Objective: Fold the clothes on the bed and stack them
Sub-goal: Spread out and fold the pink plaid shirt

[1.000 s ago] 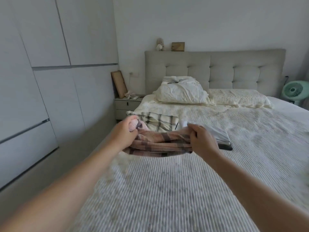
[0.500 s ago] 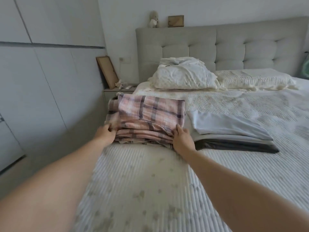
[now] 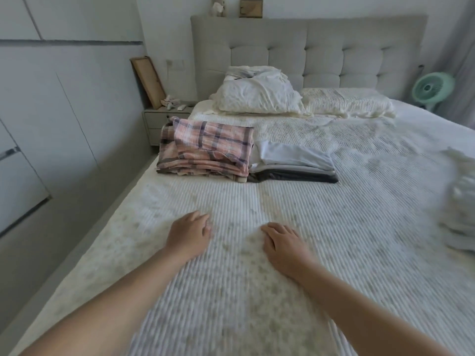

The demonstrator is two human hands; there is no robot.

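Head view: we look down the bed [image 3: 334, 227] with both arms stretched out over its ribbed white cover. Our left hand [image 3: 189, 235] lies palm down on the cover, fingers loosely bent and together, holding nothing. Our right hand [image 3: 284, 244] lies just beside it to the right, also palm down, fingers relaxed and slightly spread, with nothing in it. The two hands are near each other but apart.

Farther up the bed, well apart from both hands, sits the plaid stack [image 3: 205, 150], pink with dark checks, folded in several layers near the left edge of the mattress. Touching its right side is the grey stack [image 3: 295, 163], flatter, with pale blue-white cloth on top and a dark layer at the bottom.

At the right edge of the view a crumpled white pile [image 3: 460, 209] lies on the cover, blurred; we cannot tell what garments it holds.

Beyond the stacks are a rumpled white pillow [image 3: 257, 95] and a ribbed pillow [image 3: 347, 102] against the padded headboard [image 3: 321, 47]. A nightstand [image 3: 159, 122] stands left of the bed, a green fan [image 3: 431, 88] to its right.
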